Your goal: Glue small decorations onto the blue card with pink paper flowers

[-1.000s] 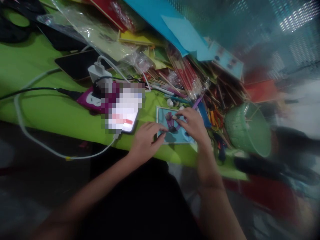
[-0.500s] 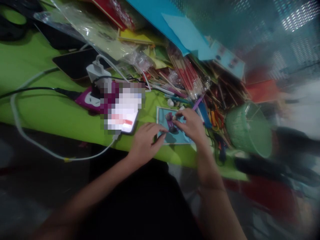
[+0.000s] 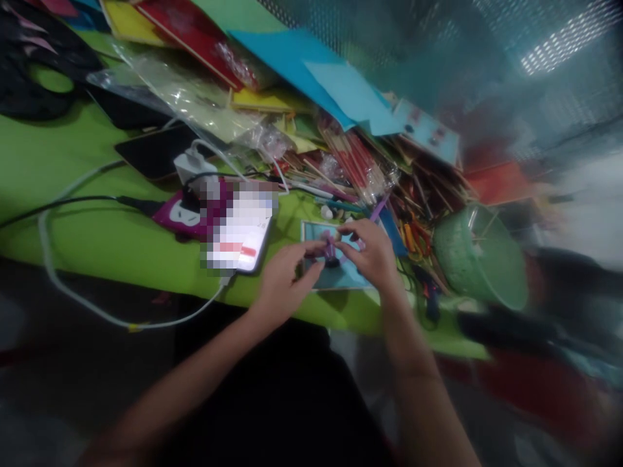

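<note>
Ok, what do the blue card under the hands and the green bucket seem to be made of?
The blue card looks like paper or thin cardboard, matte: it lies flat with a pale border. The green bucket is probably moulded plastic, dull and speckled, with a thin rim. Blur leaves both uncertain.

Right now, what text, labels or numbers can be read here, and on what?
None can be read.
Lit phone screen on the green table: pixelated, unreadable.
Pale blue card with dark marks: too blurred.
Small blue board with a purple figure: no lettering visible.
</note>
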Tool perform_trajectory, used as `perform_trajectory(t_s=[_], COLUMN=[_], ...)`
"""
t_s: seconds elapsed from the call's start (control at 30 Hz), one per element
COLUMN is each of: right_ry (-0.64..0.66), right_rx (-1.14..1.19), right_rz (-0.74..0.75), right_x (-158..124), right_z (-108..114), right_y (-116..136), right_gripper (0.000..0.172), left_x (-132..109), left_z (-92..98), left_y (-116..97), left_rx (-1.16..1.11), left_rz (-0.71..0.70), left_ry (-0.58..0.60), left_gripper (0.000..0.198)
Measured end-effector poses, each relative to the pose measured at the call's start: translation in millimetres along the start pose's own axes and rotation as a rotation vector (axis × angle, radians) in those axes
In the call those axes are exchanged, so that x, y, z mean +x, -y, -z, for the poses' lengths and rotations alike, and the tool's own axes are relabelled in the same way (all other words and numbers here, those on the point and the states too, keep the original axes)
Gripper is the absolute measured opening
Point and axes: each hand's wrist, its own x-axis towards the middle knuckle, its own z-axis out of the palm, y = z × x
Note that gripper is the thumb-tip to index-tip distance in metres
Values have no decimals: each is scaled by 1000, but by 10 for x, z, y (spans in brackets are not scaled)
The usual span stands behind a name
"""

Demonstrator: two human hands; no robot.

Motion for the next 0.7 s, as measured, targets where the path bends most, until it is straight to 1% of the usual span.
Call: perform_trajectory(t_s=[0.07, 0.17, 0.27, 0.33, 0.4, 0.47, 0.57, 0.7], right_ry=[-66, -140, -166, -160, -164, -180, -179, -165], right_rx=[70, 96, 113, 198, 306, 360, 342, 315], right_rz=[22, 43, 34, -11, -66, -99, -105, -121], right_x=[-14, -48, -76, -83, -81, -73, -66, -73], right_z=[35, 56, 56, 62, 77, 93, 96, 59], right_y=[122, 258, 307, 304, 293, 285, 280, 265], right_gripper=[16, 20, 21, 23, 25, 20, 9, 4], left_x=[98, 230, 299, 312, 312, 310, 304, 283], left_z=[-23, -76, -127, -143, -144, -137, -134, -152], left_y=[-65, -133, -131, -111, -92, -80, -64, -19], left_rx=[-89, -232, -387, -442, -412, -325, -201, -58], left_rz=[81, 187, 248, 252, 226, 188, 143, 85], left_ry=[4, 41, 55, 50, 33, 2, -30, -44], left_gripper=[27, 19, 15, 17, 17, 14, 12, 13])
